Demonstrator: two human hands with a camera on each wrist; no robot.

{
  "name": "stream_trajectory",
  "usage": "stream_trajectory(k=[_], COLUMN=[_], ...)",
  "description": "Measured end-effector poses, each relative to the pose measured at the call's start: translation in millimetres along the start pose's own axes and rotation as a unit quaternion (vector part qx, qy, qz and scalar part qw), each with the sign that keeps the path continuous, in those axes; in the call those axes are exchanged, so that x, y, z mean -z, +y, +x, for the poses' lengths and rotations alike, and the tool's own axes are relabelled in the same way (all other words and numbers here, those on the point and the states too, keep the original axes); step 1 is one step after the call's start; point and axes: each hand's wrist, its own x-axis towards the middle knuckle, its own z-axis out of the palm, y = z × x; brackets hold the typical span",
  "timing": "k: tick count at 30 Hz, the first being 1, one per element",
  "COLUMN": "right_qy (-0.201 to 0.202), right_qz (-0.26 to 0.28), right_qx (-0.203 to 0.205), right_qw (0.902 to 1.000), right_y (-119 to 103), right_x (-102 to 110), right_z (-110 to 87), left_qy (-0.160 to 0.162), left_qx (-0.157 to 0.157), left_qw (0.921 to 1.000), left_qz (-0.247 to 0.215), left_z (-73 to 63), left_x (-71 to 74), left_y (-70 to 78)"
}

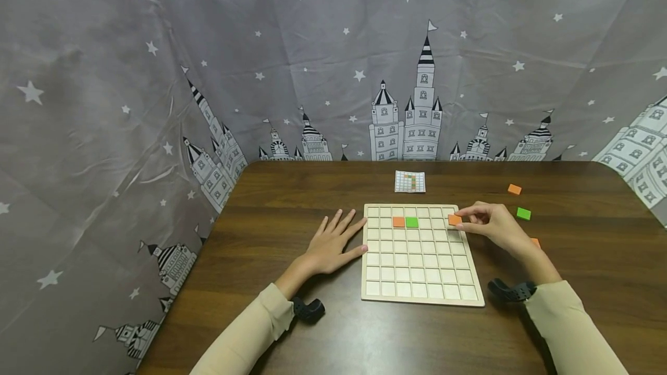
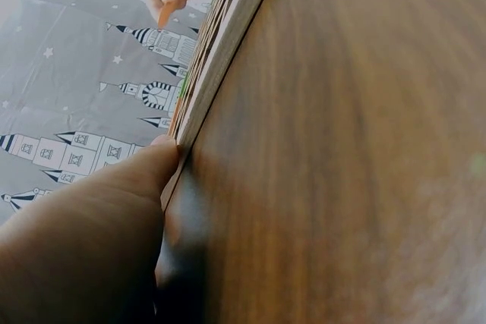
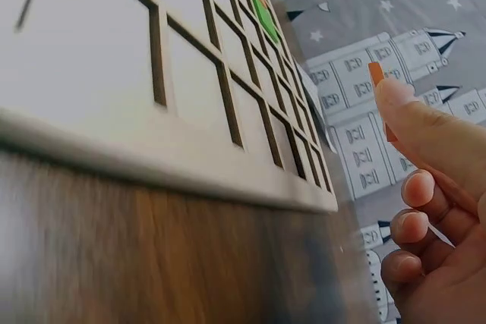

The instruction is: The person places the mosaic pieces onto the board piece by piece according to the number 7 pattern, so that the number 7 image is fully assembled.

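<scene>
A pale wooden grid board (image 1: 423,259) lies on the table, its square cells bordered by raised ridges. In its second row from the back sit an orange tile (image 1: 398,222) and, right beside it, a green tile (image 1: 411,222). My right hand (image 1: 492,225) pinches another orange tile (image 3: 376,73) between thumb and forefinger, above the board's right edge near the back. My left hand (image 1: 332,247) is spread flat on the table, with its thumb (image 2: 163,153) touching the board's left edge.
Behind the board lies a small printed card (image 1: 410,182) with a coloured grid pattern. Off to the right are a loose orange tile (image 1: 515,189), a green tile (image 1: 523,213) and another orange tile (image 1: 536,242), partly hidden by my right wrist. A grey castle-print curtain (image 1: 333,62) hangs behind the table.
</scene>
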Motion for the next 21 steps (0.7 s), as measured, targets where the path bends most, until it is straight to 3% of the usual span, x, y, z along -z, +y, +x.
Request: stream_trajectory(k=[21], right_qy=[-0.043], right_qz=[0.013], right_qx=[0.0], right_qw=[0.999], right_y=[-7], right_x=[-32], right_z=[33.4], left_qy=[-0.011], left_qx=[0.005], left_qw=[0.9999], left_qz=[0.004], left_z=[-0.6], left_x=[2.3], left_y=[1.3])
